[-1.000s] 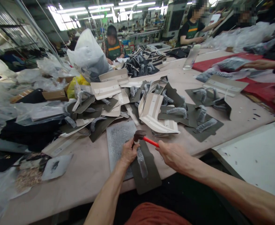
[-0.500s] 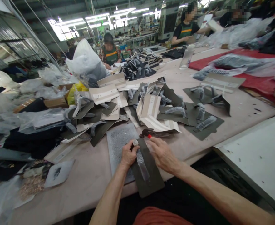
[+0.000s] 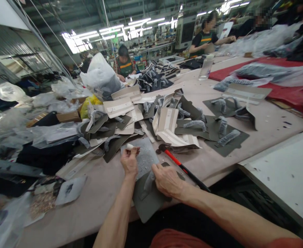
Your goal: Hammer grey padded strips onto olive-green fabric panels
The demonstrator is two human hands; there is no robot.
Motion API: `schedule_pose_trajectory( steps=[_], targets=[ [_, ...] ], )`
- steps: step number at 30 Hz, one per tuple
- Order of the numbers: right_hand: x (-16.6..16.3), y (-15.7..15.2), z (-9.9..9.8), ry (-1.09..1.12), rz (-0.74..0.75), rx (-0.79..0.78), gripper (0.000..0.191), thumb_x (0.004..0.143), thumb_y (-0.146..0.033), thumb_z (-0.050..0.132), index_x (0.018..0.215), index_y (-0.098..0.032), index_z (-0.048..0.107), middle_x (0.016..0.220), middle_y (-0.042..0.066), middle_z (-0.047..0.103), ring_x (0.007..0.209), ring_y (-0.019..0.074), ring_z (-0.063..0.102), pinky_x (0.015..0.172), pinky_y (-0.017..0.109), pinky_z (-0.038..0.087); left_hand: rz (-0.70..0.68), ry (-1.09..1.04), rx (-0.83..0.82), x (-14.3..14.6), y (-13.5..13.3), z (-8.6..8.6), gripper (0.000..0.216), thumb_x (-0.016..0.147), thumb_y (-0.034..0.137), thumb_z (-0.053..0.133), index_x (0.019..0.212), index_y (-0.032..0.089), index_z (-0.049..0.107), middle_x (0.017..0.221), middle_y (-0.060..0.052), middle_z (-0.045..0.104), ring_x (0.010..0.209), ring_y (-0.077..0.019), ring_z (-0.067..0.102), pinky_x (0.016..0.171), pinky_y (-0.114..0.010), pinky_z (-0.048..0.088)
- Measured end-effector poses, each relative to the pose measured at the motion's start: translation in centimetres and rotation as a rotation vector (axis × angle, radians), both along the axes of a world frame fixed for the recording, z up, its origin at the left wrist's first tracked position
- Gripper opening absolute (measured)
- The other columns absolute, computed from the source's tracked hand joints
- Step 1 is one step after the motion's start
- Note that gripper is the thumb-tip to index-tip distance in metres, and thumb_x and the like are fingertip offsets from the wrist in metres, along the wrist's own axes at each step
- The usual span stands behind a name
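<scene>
My left hand is closed round a small white punch tool, held just above the grey metal plate. My right hand presses down on a dark grey card with a plastic-wrapped strip on it, fingers gripping the card near the table's front edge. The red-handled hammer lies loose on the table just right of my right hand.
A heap of grey and beige cards covers the table behind the plate. Clear bags and black fabric pile up on the left. A water bottle stands far back. Other people work at the far end and right side. A white board sits right.
My right hand has put the hammer down on the table and taken hold of the grey card. My left hand has lifted the punch off the card toward the plate.
</scene>
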State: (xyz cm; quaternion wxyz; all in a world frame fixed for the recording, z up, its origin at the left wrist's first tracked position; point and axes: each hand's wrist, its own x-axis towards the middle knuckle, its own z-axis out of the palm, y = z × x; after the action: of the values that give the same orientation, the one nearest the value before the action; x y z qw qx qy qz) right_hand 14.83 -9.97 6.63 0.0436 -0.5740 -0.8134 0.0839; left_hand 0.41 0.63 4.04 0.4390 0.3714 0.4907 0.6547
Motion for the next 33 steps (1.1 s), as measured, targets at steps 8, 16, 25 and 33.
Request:
schedule_pose_trajectory(
  steps=[8,16,25,33],
  targets=[
    [0.7,0.0,1.6,0.135,-0.408,-0.046,0.026,0.086,-0.019,0.048,0.112,-0.017,0.052,0.087,0.009,0.07,0.08,0.0247,0.069,0.067,0.031,0.043,-0.124,0.3,0.204,-1.9,-2.8,5.6,0.024,0.078,0.033,0.077,0.092,0.016,0.067,0.086,-0.004,0.074,0.08,-0.0174,0.072,0.076,-0.028,0.057],
    [-0.6,-1.1,-1.8,0.485,-0.469,-0.133,0.044,0.092,-0.037,0.058,0.132,-0.021,0.049,0.1,0.01,0.074,0.092,0.027,0.071,0.075,0.032,0.044,-0.343,0.279,-0.025,1.0,-2.6,-2.9,0.019,0.079,0.032,0.073,0.087,0.017,0.067,0.082,-0.002,0.072,0.077,-0.0155,0.067,0.074,-0.026,0.053],
    [-1.1,-1.0,-3.6,0.547,-0.397,-0.153,0.045,0.096,-0.036,0.047,0.135,-0.014,0.051,0.108,0.016,0.072,0.097,0.0284,0.07,0.08,0.034,0.048,-0.438,0.259,-0.04,1.9,-1.4,-5.2,0.02,0.079,0.033,0.07,0.091,0.018,0.065,0.087,-0.004,0.075,0.085,-0.0195,0.07,0.081,-0.03,0.054],
    [2.9,-1.8,-3.3,0.869,-0.437,-0.089,0.04,0.097,-0.037,0.045,0.129,-0.017,0.058,0.113,0.012,0.068,0.103,0.0242,0.063,0.093,0.039,0.049,-0.493,0.469,-0.03,1.3,-1.9,-4.9,0.025,0.087,0.044,0.064,0.093,0.02,0.068,0.09,-0.005,0.075,0.086,-0.0214,0.07,0.08,-0.032,0.055]
  ],
)
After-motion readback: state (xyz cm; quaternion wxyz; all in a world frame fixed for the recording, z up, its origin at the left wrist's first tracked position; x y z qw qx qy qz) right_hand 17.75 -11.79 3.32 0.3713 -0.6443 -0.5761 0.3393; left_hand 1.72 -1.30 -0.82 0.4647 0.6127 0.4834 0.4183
